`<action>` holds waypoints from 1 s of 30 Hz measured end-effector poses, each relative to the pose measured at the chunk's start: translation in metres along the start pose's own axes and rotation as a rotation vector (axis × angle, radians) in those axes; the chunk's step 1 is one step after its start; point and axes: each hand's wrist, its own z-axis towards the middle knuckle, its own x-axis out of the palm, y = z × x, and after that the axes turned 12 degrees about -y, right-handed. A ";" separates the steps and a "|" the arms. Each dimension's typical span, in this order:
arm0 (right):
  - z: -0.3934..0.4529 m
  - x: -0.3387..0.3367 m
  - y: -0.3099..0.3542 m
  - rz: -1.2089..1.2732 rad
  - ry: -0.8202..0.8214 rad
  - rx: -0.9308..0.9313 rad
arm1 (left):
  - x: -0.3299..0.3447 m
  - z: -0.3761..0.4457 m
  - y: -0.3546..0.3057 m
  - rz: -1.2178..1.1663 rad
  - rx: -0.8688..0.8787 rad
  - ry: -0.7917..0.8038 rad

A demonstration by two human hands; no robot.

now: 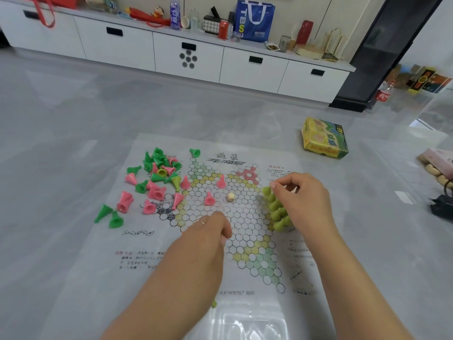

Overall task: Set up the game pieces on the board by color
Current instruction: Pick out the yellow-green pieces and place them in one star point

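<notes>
Grey floor holds the board (247, 229); right hand (304, 200) pinches above yellow-green pieces (278, 212), left hand (208, 231) curls, contents unclear.

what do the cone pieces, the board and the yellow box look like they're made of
Cone pieces: likely moulded plastic, hollow, in solid pink and green with a slight sheen. Board: looks like a thin printed sheet, paper or plastic film; it lies flat, and its near edge shows glare, so it may be glossy or covered. Yellow box: probably printed cardboard, with folded edges and slightly dented corners.
</notes>
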 end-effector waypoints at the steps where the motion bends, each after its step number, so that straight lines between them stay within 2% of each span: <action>1: 0.001 0.001 0.001 -0.026 -0.001 -0.017 | -0.003 -0.001 0.001 0.039 0.034 0.016; 4: 0.004 0.005 0.001 -0.057 -0.004 -0.057 | -0.008 -0.002 0.009 0.168 0.137 0.088; 8: 0.008 0.008 -0.003 -0.131 -0.047 -0.080 | -0.008 -0.006 0.018 0.279 0.223 0.333; 11: 0.010 0.009 -0.007 -0.143 -0.056 -0.055 | -0.004 -0.006 0.022 0.350 0.236 0.432; 30: 0.008 0.019 -0.008 -0.250 -0.070 -0.115 | 0.000 -0.002 0.021 0.416 0.204 0.401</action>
